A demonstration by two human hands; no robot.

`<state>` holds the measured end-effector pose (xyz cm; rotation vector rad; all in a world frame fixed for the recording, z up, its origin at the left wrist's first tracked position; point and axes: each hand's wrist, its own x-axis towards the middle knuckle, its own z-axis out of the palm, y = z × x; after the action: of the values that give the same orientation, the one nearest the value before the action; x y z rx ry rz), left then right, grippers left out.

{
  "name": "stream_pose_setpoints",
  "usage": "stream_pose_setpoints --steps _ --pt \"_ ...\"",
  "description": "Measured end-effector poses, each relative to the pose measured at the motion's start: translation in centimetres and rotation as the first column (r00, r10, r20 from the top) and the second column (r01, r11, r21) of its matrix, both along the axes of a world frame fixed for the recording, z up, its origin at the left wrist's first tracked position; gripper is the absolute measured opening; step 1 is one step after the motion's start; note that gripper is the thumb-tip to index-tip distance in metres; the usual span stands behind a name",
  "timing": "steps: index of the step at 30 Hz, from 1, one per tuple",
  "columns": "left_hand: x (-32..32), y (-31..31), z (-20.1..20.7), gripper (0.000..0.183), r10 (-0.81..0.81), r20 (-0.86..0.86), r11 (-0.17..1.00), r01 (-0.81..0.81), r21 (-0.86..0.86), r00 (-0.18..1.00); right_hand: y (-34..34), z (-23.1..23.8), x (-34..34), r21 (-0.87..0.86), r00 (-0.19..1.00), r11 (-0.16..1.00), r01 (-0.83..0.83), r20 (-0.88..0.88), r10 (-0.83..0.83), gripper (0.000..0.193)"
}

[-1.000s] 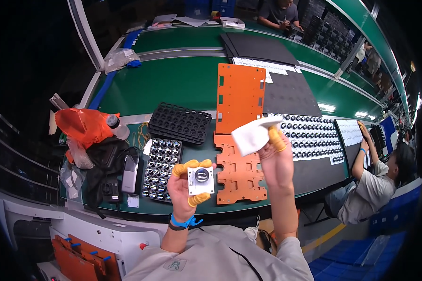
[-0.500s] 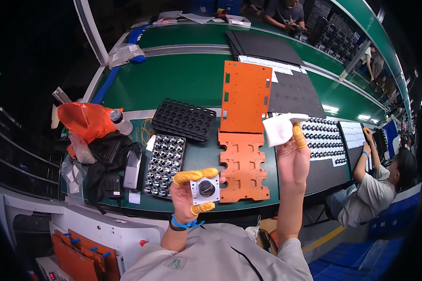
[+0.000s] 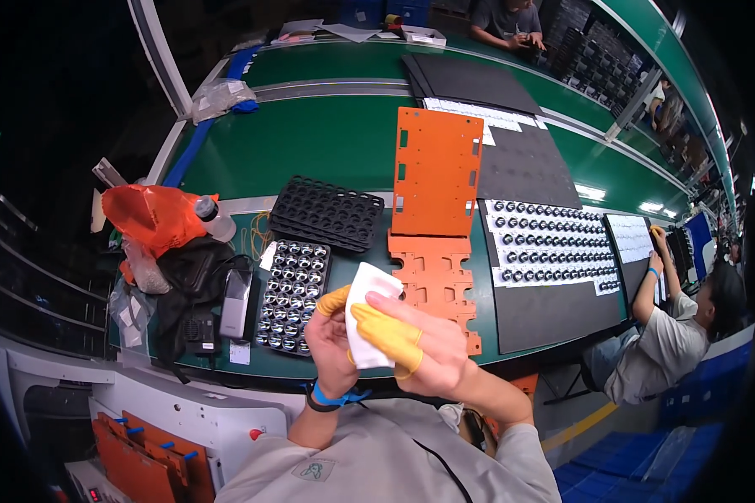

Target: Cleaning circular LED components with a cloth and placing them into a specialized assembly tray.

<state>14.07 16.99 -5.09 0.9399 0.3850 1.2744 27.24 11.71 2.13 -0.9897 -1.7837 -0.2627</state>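
My hands meet over the near edge of the bench, yellow finger cots on several fingers. My left hand (image 3: 331, 342) is closed on the small square plate with a round dark centre seen a moment earlier; the cloth now hides it. A white wiping cloth (image 3: 376, 281) is pinched in my right hand (image 3: 424, 342) and pressed over the front of that plate. Just beyond my hands lies the orange slotted panel (image 3: 434, 261), its lower part partly covered by them. Left of them sits a black tray of shiny round lenses (image 3: 295, 289).
An orange plate (image 3: 436, 176) adjoins the slotted panel's far end. Stacked black trays (image 3: 327, 214) lie behind the lens tray. Rows of white boards with black parts (image 3: 554, 243) rest on black sheets (image 3: 554, 323). A power bank-like grey device (image 3: 236, 303) and a co-worker (image 3: 667, 344) flank me.
My right hand has come down and left with the white cloth, from above the orange panel onto the plate in my left hand. The cloth now covers the plate.
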Motion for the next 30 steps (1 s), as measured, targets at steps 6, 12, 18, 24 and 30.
stream_pose_setpoints --steps 6,12,18,24,30 --pt "-0.1 0.2 -2.0 0.067 -0.009 0.039 0.999 0.011 -0.053 0.999 1.1 -0.1 0.9 -0.198 0.996 0.976 -0.093 -0.026 0.089 0.039" --pt "-2.3 0.5 -1.5 0.067 -0.026 0.006 0.996 0.027 -0.080 1.000 3.6 3.3 1.2 -0.650 0.975 0.729 -0.213 -0.092 0.202 0.038" --pt "-8.9 0.6 1.2 0.077 0.171 0.068 0.985 -0.169 -0.037 0.983 20.3 5.6 -1.8 -0.747 0.823 0.378 -0.547 -0.562 0.079 0.025" --pt "-14.4 0.9 1.4 0.088 0.432 -0.011 0.901 -0.433 -0.036 0.902 34.5 -1.4 -11.1 -0.367 0.969 0.898 -0.244 -0.126 0.212 0.015" --pt "-17.1 2.8 -0.2 0.082 0.419 0.075 0.905 -0.411 -0.107 0.905 34.8 -9.7 -14.3 -0.262 0.907 0.953 -0.149 0.348 0.238 0.020"
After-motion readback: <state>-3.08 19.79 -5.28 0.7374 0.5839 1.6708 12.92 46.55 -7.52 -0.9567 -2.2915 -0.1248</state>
